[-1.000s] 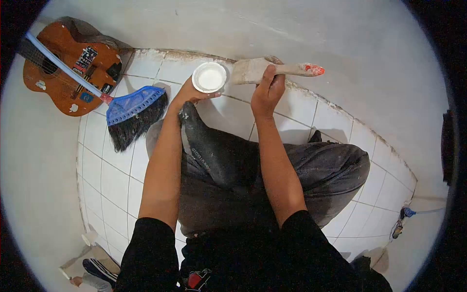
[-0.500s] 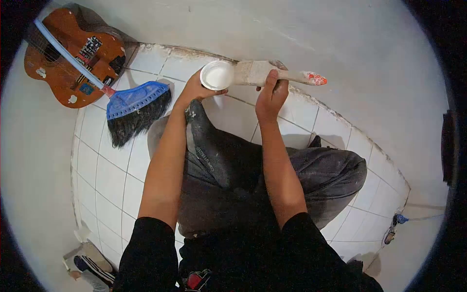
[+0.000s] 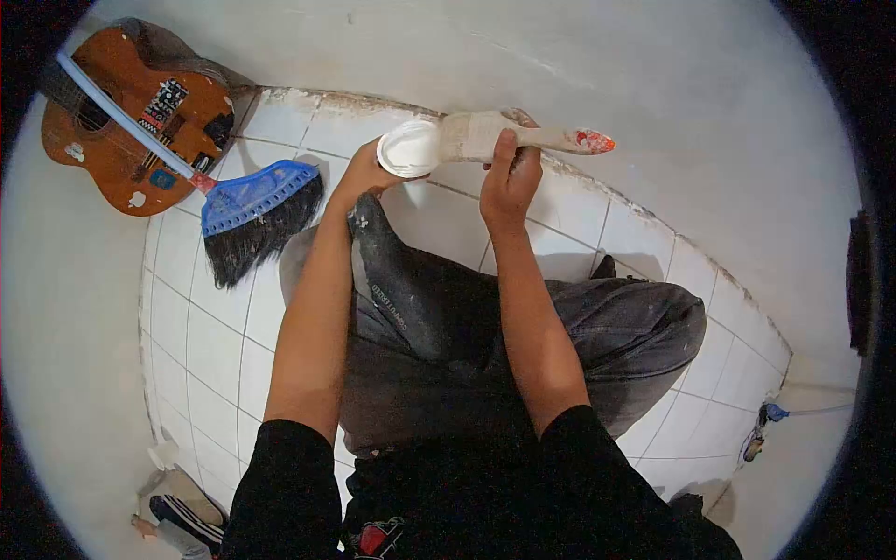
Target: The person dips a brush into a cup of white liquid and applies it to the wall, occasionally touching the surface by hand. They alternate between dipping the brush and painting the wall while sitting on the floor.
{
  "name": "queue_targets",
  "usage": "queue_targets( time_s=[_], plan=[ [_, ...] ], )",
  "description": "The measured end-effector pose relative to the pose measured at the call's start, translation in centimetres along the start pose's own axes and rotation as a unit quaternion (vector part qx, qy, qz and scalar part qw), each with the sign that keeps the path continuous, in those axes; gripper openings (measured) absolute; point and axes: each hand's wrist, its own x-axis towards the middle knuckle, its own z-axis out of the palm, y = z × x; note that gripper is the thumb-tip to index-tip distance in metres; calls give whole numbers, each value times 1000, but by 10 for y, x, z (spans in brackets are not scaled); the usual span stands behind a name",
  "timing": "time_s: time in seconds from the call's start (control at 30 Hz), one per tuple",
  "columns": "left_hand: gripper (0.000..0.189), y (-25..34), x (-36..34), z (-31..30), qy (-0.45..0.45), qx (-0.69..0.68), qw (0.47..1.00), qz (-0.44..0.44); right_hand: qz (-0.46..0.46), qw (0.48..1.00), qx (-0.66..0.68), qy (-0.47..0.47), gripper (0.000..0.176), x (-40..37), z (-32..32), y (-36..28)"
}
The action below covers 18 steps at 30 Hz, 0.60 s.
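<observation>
My left hand [image 3: 362, 175] is wrapped round a small white cup of white paint [image 3: 409, 149], its open top facing me. A wide paintbrush [image 3: 471, 137], crusted with pale paint, is gripped in my right hand [image 3: 511, 177]. The brush lies roughly level, its handle end marked red-orange and pointing right. Its bristle end meets the cup's right rim, and the bristle tips seem to dip inside. Some of my right fingers are hidden behind the brush.
A blue broom [image 3: 261, 201] with black bristles leans across an orange-brown guitar [image 3: 182, 103] at the left. White floor tiles [image 3: 215, 341] surround my crossed legs [image 3: 616, 336]. A pale wall [image 3: 672, 112] rises just beyond my hands. Another person's striped garment [image 3: 187, 518] shows at lower left.
The brush and my right hand have shifted slightly left, with the bristles further over the cup. The cup has tipped a little and moved slightly left.
</observation>
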Motion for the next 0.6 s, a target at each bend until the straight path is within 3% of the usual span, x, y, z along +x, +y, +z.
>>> queue_targets(
  time_s=[0.03, 0.07, 0.13, 0.27, 0.37, 0.43, 0.6],
  plan=[
    [66, -6, 2, -4, 10, 84, 995, 54, 1, 1000, 0, 2, 34, 1, 1, 0],
    [66, -12, 2, -8, 9, 85, 995, 54, -13, 1000, 4, 14, 34, 1, 2, 1],
    [62, -17, 3, -12, -3, 78, 996, -31, -27, 999, 7, 28, 36, 1, 3, -2],
    [58, -33, 7, -16, -9, 44, 999, -17, -34, 999, 12, 26, 35, 0, 2, 0],
    [52, -26, 6, -14, 8, 121, 993, -11, -42, 999, 0, 31, 35, 1, 2, 0],
    [47, -26, 6, -13, 25, 136, 989, 46, -42, 999, 4, 33, 35, 1, 2, -1],
    [46, -31, 6, -17, -14, 109, 994, 16, -39, 999, -4, 33, 34, 2, 3, -4]
  ],
)
